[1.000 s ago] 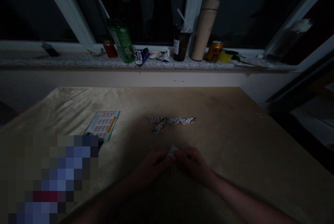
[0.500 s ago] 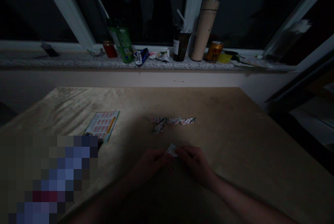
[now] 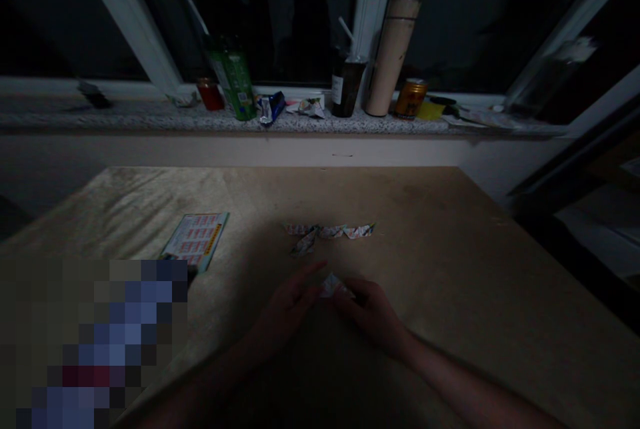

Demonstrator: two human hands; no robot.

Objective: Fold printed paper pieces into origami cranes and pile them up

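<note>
A small folded piece of printed paper [image 3: 331, 284] is held low over the table, between both hands. My right hand [image 3: 373, 312] pinches its right side, thumb on top and fingers curled behind. At the left edge of the paper, the thumb of my left hand [image 3: 290, 302] presses on it, while the index finger stretches forward, lifted off; its other fingers are mostly hidden. Just beyond the hands lie several folded printed paper pieces [image 3: 331, 232], laid end to end in a row with one slanting toward me.
A printed calendar-like sheet [image 3: 197, 236] lies at left on the table [image 3: 415, 216], beside a blurred-out area. Along the windowsill [image 3: 300, 124] stand a green bottle [image 3: 239, 86], a dark cup with straw [image 3: 347, 86], a tall beige flask [image 3: 393, 59] and an orange can [image 3: 411, 99].
My left index finger has lifted off the paper and straightened forward. The paper has turned slightly and shows more of its surface. My right hand has shifted slightly on it.
</note>
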